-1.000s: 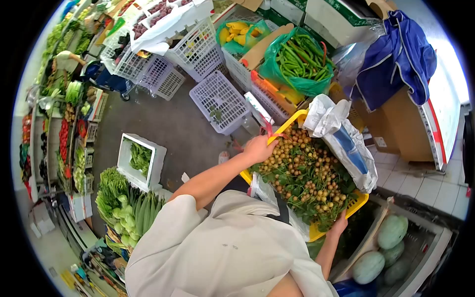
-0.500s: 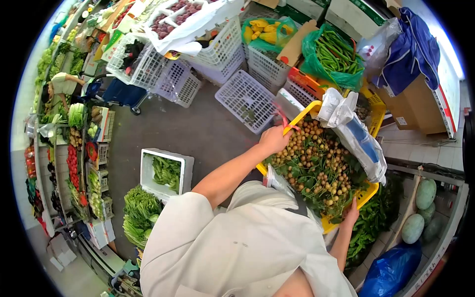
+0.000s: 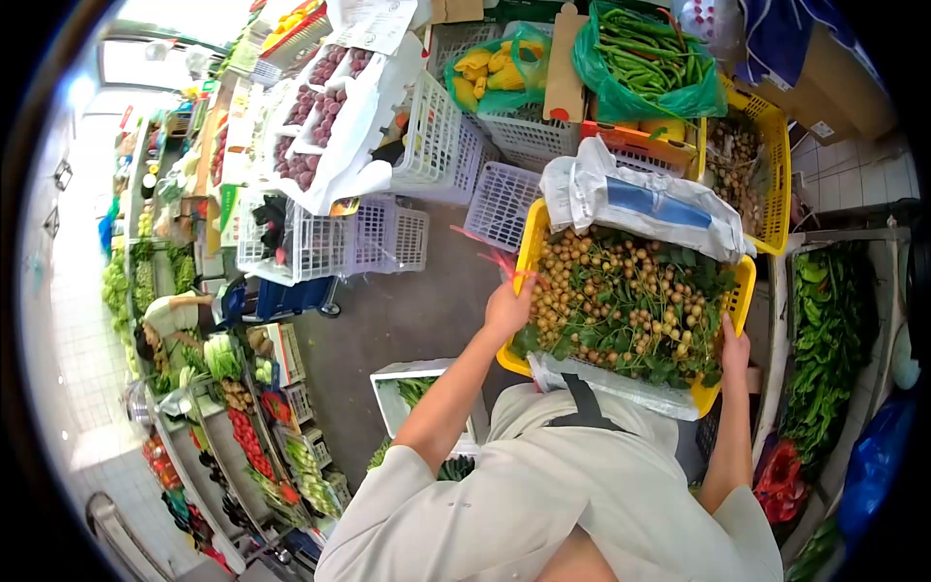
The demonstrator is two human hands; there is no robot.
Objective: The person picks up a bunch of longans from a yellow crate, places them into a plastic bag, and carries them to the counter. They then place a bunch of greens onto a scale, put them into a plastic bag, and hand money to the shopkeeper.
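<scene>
Where fruit heaps, the yellow crate (image 3: 529, 247) (floor hidden) hides both palms.

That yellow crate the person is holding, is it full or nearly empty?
Full: the yellow crate is heaped to its rim with small round fruit on leafy stems.

The person wore a loose, cream-white, short-sleeved cloth shirt (image 3: 543, 495) with a few faint specks on the fabric. A dark grey strap (image 3: 582, 407) ran down the chest, widening at its lower end. Both forearms were bare below the short sleeves, without watch or gloves.
</scene>
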